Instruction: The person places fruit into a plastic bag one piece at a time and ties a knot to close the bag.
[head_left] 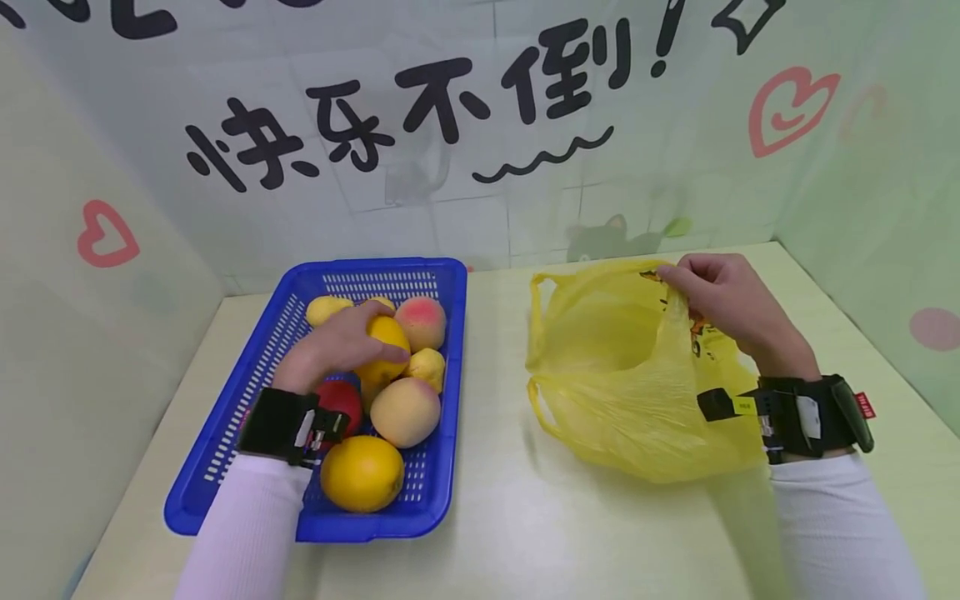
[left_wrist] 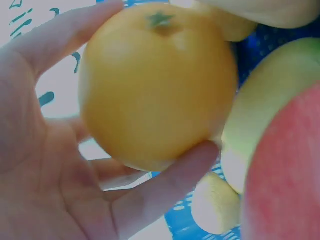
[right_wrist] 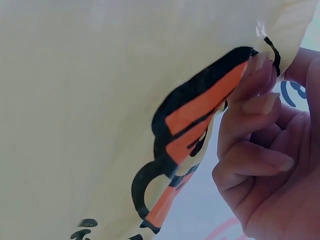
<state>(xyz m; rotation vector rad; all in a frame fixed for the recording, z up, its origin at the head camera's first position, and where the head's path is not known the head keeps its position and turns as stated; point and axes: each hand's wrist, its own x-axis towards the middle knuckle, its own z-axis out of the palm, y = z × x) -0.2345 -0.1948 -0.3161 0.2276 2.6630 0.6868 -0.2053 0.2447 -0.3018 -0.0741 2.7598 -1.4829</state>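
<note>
In the head view my left hand grips an orange among the fruit in a blue plastic basket. The left wrist view shows the thumb and fingers spread around this orange, its green stem end facing up. My right hand pinches the upper edge of a yellow plastic bag, whose mouth gapes toward the left. Up close in the right wrist view, thumb and fingertips hold the bag beside its orange and black print.
Around the held orange lie a pinkish peach, a paler peach, a red fruit, small yellow fruits and another orange fruit. The pale table runs between basket and bag. A printed sheet hangs behind.
</note>
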